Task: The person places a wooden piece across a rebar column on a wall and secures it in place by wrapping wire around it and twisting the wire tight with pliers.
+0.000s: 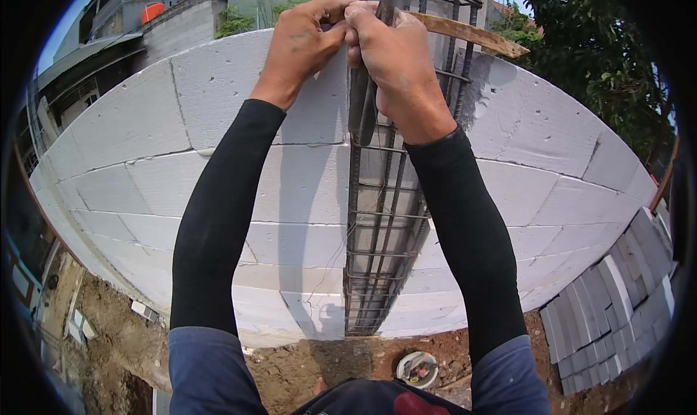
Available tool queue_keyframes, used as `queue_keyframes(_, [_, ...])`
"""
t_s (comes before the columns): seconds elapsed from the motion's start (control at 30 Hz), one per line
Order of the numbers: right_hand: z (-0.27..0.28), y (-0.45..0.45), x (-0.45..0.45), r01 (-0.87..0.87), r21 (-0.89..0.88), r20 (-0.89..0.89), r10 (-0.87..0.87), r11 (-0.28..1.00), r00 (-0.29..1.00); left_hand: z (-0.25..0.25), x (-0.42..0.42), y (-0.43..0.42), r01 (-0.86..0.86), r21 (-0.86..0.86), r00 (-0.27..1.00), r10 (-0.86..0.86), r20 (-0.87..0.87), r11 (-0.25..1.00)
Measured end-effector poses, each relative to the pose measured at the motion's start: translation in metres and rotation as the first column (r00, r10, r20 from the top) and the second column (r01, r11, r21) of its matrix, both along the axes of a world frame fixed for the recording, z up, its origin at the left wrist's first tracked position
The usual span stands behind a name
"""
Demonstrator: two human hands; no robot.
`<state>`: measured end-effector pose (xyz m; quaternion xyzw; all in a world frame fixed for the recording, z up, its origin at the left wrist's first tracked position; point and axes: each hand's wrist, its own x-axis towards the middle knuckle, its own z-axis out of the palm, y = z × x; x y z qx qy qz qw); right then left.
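Both my hands are raised to the top of a rebar cage [385, 219] standing in a gap in a white block wall [312, 190]. My right hand [399, 66] is closed around dark metal pincers [367, 114], their handles hanging down below the palm and their upper end blurred. My left hand [308, 45] is pinched closed, its fingertips meeting those of the right hand. Whatever lies between the left fingers is too small to make out. A curved wooden strip [472, 34] sticks out to the right from behind my right hand.
Grey blocks [602, 299] are stacked at the lower right. A white bucket [417, 370] with tools inside stands on the soil [283, 368] at the wall's foot. Thin loose wire [330, 266] hangs beside the cage. Trees and buildings rise beyond the wall.
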<state>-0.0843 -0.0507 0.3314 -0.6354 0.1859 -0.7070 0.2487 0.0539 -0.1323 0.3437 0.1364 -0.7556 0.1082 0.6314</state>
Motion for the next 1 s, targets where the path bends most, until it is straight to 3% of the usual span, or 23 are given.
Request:
queue_keyframes(0.13, [0.008, 0.004, -0.002, -0.178, -0.004, 0.000, 0.178, 0.984, 0.984, 0.000, 0.006, 0.001, -0.095, -0.133, 0.994, 0.102, 0.048, 0.987])
queue_keyframes(0.23, [0.011, 0.008, 0.005, -0.223, -0.059, 0.034, 0.225, 0.973, 0.974, -0.002, 0.002, -0.004, -0.120, -0.242, 0.993, 0.121, -0.011, 0.963])
queue_keyframes(0.33, [0.003, 0.013, 0.007, -0.146, 0.025, 0.031, 0.145, 0.989, 0.989, -0.005, -0.004, -0.001, -0.103, -0.020, 0.993, 0.101, -0.054, 0.994])
queue_keyframes(0.43, [-0.004, 0.021, 0.003, -0.043, 0.036, -0.071, 0.046, 0.998, 0.996, -0.007, -0.008, 0.006, 0.175, 0.019, 0.983, -0.173, -0.067, 0.984])
queue_keyframes(0.53, [-0.028, 0.032, -0.013, 0.166, -0.030, -0.061, -0.168, 0.986, 0.984, -0.003, -0.013, 0.002, -0.005, -0.084, 0.997, -0.002, -0.076, 0.996])
queue_keyframes(0.67, [-0.103, 0.059, -0.058, 0.171, 0.277, -0.129, -0.140, 0.945, 0.982, 0.002, -0.012, 0.003, -0.097, -0.081, 0.995, 0.095, -0.036, 0.992])
queue_keyframes(0.77, [-0.202, 0.084, -0.093, 0.175, 0.566, -0.203, -0.069, 0.805, 0.977, 0.005, -0.010, 0.006, -0.141, -0.054, 0.990, 0.141, -0.005, 0.989])
queue_keyframes(0.87, [-0.328, 0.116, -0.128, 0.095, 0.879, -0.059, -0.090, 0.468, 0.994, 0.008, -0.010, 0.016, -0.213, 0.012, 0.976, 0.212, 0.042, 0.977])
queue_keyframes(0.93, [-0.421, 0.148, -0.154, 0.127, 0.955, -0.090, -0.147, 0.267, 0.985, 0.008, -0.011, 0.019, -0.247, 0.005, 0.967, 0.246, 0.060, 0.969])
queue_keyframes(1.0, [-0.495, 0.194, -0.183, -0.095, 0.991, 0.110, -0.171, 0.091, 0.979, 0.011, -0.010, 0.020, -0.267, -0.002, 0.959, 0.266, 0.096, 0.964])
